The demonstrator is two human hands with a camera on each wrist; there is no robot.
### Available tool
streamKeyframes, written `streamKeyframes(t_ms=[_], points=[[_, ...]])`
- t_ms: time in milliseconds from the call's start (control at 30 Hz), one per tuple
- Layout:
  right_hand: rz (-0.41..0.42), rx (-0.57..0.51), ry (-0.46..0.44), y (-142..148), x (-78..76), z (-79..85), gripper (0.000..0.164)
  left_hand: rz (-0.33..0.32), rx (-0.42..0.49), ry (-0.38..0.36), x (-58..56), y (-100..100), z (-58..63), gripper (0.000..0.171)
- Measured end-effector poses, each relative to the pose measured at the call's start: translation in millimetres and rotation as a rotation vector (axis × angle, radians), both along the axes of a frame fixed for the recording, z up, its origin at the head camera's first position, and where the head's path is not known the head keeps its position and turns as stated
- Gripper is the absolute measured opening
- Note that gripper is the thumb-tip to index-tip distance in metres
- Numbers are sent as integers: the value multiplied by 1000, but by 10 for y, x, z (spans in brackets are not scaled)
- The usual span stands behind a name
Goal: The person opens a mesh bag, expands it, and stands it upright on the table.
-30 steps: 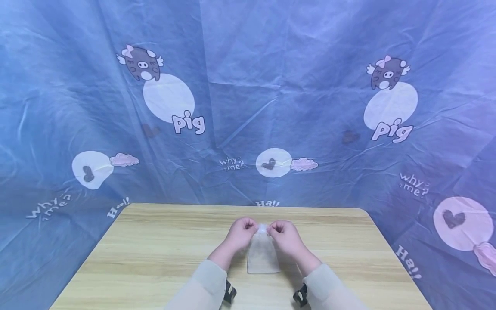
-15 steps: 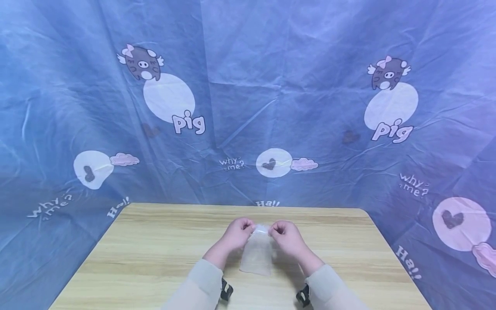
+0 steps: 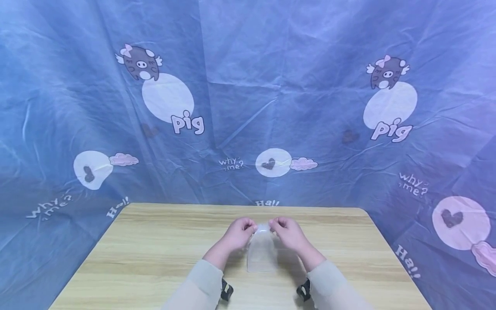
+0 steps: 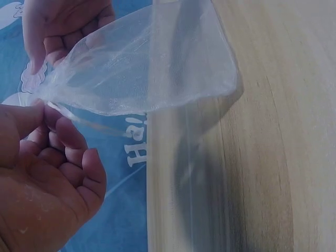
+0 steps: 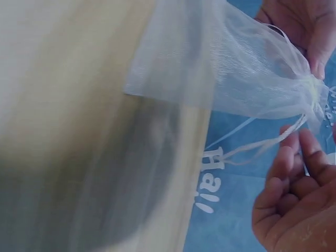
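A small sheer white drawstring bag point(image 3: 262, 254) hangs between my two hands, its neck gathered and its flat bottom towards me. My left hand point(image 3: 237, 236) pinches the left side of the neck between thumb and index finger. On the other side, my right hand point(image 3: 288, 234) has its fingertips at the neck. White drawstrings point(image 5: 262, 144) trail from the gathered part in the right wrist view. The right thumb is mostly out of that view. Through the thin mesh point(image 4: 178, 63) the table edge shows, and nothing is visible inside the bag.
Beneath the hands is a light wood-grain table point(image 3: 155, 249). Behind and around it hangs a blue cloth point(image 3: 240, 64) printed with pigs, hearts and words. Black straps point(image 3: 226, 290) sit at the cuffs of the pale sleeves point(image 3: 197, 286).
The bag's bottom swung left, then came back to the middle. My hands stand slightly farther apart than a second ago, still at the neck.
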State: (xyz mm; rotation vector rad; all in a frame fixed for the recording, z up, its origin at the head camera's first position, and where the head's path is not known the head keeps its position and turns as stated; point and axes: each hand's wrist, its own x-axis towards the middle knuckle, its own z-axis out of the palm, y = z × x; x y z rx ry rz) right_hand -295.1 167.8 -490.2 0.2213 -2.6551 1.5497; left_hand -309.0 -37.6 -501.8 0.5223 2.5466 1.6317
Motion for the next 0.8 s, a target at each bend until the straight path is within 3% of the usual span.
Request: streamKeyframes(t_ms=[167, 433, 700, 800], points=[[74, -13, -26, 14, -35, 59, 26, -24, 17, 0, 12, -14, 38, 11], [158, -30, -45, 4, -18, 46, 20, 16, 32, 44, 12, -32, 2, 7], [97, -27, -40, 13, -29, 0, 20, -21, 149, -40, -4, 3, -40, 21], [76, -20, -26, -4, -10, 1, 21, -37, 165, -26, -2, 23, -50, 15]])
